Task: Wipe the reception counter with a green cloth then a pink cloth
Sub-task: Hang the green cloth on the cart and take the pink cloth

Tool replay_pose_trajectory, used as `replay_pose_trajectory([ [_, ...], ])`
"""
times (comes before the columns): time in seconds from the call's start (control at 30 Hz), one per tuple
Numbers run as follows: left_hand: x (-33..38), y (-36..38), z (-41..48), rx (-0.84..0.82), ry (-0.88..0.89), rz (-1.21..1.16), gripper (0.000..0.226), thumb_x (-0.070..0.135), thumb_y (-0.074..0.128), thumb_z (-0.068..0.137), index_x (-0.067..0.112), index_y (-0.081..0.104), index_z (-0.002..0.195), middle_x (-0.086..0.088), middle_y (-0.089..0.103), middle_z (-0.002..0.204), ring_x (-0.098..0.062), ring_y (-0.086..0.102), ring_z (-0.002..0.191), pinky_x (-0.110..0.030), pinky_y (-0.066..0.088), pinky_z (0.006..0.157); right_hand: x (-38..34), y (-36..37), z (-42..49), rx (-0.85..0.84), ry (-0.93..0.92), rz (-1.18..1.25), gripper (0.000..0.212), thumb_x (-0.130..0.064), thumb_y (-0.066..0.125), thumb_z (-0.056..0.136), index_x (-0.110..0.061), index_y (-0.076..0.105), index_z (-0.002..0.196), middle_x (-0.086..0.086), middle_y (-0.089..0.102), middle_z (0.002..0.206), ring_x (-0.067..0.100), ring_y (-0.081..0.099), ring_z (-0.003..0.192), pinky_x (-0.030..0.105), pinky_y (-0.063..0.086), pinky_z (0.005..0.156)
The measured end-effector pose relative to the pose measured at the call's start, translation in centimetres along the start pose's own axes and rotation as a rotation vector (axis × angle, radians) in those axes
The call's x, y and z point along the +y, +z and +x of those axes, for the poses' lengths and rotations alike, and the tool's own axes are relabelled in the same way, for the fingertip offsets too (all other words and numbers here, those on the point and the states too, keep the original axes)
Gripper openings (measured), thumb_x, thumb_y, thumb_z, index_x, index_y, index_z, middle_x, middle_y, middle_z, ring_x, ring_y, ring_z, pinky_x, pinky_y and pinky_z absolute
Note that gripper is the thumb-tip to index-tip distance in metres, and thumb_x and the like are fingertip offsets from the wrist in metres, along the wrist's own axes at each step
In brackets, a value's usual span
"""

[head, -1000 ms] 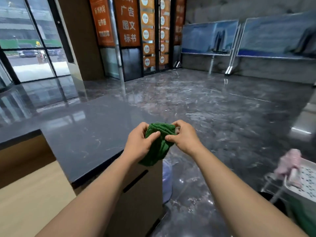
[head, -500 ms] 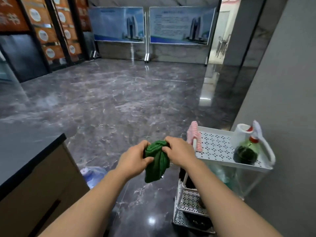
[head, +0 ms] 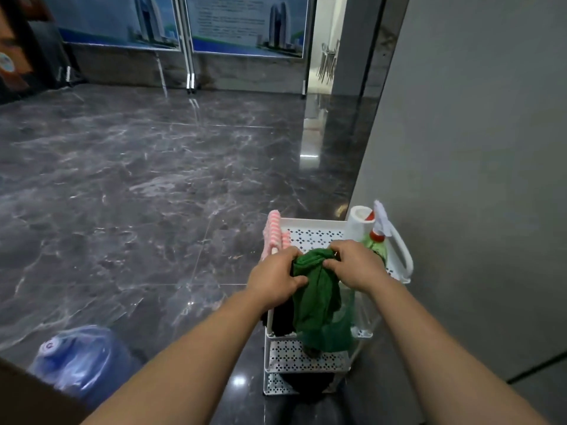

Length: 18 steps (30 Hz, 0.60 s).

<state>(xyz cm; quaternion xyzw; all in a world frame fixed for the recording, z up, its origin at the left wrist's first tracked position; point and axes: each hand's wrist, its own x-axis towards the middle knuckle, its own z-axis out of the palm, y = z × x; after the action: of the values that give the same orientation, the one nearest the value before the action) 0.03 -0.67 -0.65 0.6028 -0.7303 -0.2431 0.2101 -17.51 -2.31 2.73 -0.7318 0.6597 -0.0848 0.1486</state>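
Both hands hold the green cloth (head: 316,289) bunched up over a white tiered cart (head: 310,223). My left hand (head: 276,279) grips its left side and my right hand (head: 352,265) pinches its top right, while the rest of the cloth hangs down in front of the cart's shelves. The pink striped cloth (head: 273,233) is draped over the cart's top left rim, just beyond my left hand. Only a brown corner of the reception counter (head: 27,397) shows at the bottom left.
On the cart's top tray stand a paper roll (head: 359,220) and a green spray bottle (head: 379,240). A grey wall (head: 475,179) rises right beside the cart. A blue water jug (head: 82,360) lies on the dark marble floor (head: 138,194). Display boards (head: 245,23) stand far back.
My view has swung right, away from the counter to the cart. Both hands, still holding the green cloth, have moved over the cart's top tray.
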Motion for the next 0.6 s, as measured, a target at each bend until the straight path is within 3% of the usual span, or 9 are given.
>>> replay_pose_trajectory([
  [0.1, 0.7, 1.1, 2.3, 0.003, 0.005, 0.057, 0.027, 0.032, 0.07, 0.081, 0.025, 0.054, 0.103, 0.003, 0.066, 0.099, -0.021, 0.062, 0.092, -0.04, 0.053, 0.08, 1.4, 0.0, 2.0, -0.01, 0.03, -0.008, 0.011, -0.035, 0.059, 0.09, -0.024, 0.06, 0.093, 0.001, 0.066, 0.102, 0.024, 0.06, 0.096, 0.035, 0.05, 0.079],
  [0.43, 0.6, 3.4, 7.8, -0.008, -0.051, 0.227, 0.032, 0.025, 0.064, 0.088, 0.018, 0.05, 0.115, -0.006, 0.064, 0.108, -0.029, 0.061, 0.099, -0.038, 0.052, 0.08, 3.4, 2.1, 7.4, -0.007, 0.054, -0.041, 0.015, -0.035, 0.057, 0.092, -0.021, 0.06, 0.099, 0.003, 0.065, 0.107, 0.027, 0.06, 0.099, 0.031, 0.039, 0.07],
  [0.6, 0.1, 4.7, 8.7, -0.025, -0.082, 0.261, 0.041, 0.019, 0.062, 0.088, 0.017, 0.042, 0.124, -0.01, 0.064, 0.108, -0.033, 0.063, 0.096, -0.045, 0.053, 0.079, 4.1, 3.7, 8.9, -0.026, 0.064, -0.037, 0.016, -0.035, 0.058, 0.092, -0.02, 0.059, 0.097, 0.004, 0.065, 0.108, 0.028, 0.06, 0.1, 0.031, 0.039, 0.07],
])
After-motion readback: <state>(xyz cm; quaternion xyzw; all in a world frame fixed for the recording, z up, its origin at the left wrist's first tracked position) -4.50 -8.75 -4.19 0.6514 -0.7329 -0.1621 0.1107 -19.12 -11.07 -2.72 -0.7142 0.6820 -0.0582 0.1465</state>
